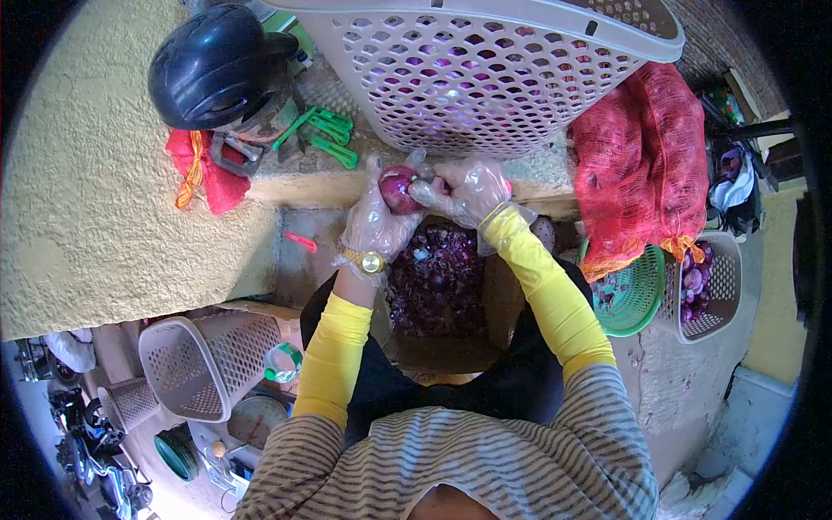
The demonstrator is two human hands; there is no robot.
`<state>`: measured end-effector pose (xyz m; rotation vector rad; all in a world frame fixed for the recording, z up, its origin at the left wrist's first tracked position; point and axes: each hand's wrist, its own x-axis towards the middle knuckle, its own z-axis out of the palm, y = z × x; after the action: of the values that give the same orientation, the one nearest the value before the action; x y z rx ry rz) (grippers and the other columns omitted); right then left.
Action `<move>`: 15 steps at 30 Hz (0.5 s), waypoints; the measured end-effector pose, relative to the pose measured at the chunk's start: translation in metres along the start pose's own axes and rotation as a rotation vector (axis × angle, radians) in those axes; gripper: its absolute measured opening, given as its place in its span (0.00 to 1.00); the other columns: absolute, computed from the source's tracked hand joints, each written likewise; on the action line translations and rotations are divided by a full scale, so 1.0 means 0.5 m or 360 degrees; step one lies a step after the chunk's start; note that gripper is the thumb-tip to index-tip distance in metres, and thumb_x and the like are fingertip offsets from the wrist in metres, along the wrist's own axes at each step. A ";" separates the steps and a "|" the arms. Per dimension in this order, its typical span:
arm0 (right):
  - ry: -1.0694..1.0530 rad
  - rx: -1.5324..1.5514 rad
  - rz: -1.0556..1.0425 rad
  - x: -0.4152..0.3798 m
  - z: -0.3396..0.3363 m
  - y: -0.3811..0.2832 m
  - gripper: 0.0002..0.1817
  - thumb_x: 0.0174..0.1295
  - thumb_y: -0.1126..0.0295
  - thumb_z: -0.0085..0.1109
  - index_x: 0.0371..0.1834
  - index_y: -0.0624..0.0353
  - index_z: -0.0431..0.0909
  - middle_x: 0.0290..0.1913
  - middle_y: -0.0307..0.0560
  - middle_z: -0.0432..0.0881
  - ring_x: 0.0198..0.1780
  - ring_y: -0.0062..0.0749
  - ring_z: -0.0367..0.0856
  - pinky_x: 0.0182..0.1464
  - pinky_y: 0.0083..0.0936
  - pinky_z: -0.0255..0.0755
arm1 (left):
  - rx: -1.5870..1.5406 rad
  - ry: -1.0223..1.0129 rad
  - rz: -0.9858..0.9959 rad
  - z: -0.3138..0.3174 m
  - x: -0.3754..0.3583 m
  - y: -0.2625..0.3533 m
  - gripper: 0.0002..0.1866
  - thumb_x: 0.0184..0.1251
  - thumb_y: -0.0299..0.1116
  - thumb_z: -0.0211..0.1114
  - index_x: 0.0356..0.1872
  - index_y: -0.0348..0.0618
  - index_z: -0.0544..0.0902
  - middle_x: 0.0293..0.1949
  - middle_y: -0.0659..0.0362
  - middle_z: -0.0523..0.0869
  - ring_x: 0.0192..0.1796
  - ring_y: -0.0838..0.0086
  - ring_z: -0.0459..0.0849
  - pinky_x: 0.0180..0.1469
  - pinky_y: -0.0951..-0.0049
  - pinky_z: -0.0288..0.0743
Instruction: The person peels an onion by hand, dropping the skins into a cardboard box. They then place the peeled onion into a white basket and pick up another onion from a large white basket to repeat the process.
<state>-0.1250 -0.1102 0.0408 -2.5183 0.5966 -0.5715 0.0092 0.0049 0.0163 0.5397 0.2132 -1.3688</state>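
My left hand point(378, 218), in a clear plastic glove with a gold watch at the wrist, is closed around a red onion point(399, 191). My right hand point(472, 192), gloved the same way, is curled with its fingers at the onion's right side. A small pinkish-red bit shows at the outer edge of that hand; whatever lies inside its grip is hidden. Below both hands, between my legs, stands a cardboard box point(498, 299) with dark purple onion skins point(436, 282) in it.
A large perforated basket point(381, 95) of onions stands on the ledge ahead. To the right are red mesh sacks point(646, 156), a green basket point(648, 299) and a smaller onion crate point(732, 295). A black helmet point(212, 69) and green clips point(334, 139) sit at left, empty-looking baskets point(186, 368) lower left.
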 end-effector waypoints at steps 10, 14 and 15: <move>0.0033 0.0102 -0.0004 -0.004 0.020 0.012 0.29 0.60 0.41 0.66 0.20 0.57 0.81 0.17 0.54 0.77 0.20 0.52 0.77 0.27 0.42 0.71 | -0.0099 -0.0076 0.0081 -0.013 0.007 0.003 0.34 0.80 0.57 0.47 0.69 0.35 0.68 0.61 0.49 0.78 0.61 0.59 0.78 0.66 0.48 0.75; -0.0011 0.0199 0.0016 -0.009 0.022 0.004 0.29 0.60 0.41 0.65 0.21 0.59 0.81 0.17 0.54 0.77 0.20 0.52 0.77 0.27 0.42 0.71 | -0.0118 -0.0308 0.0053 -0.049 0.020 0.011 0.33 0.81 0.58 0.45 0.67 0.36 0.71 0.55 0.51 0.81 0.59 0.62 0.78 0.65 0.49 0.76; 0.0013 0.0256 -0.0024 -0.009 0.022 -0.002 0.29 0.60 0.41 0.65 0.22 0.59 0.81 0.18 0.53 0.78 0.21 0.52 0.78 0.27 0.42 0.71 | -0.0118 -0.0307 0.0057 -0.046 0.017 0.013 0.33 0.81 0.58 0.45 0.67 0.36 0.71 0.55 0.51 0.81 0.59 0.62 0.78 0.65 0.49 0.76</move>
<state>-0.1229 -0.1031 0.0311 -2.3726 0.5135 -0.6109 0.0210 0.0092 -0.0058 0.3453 0.0965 -1.3635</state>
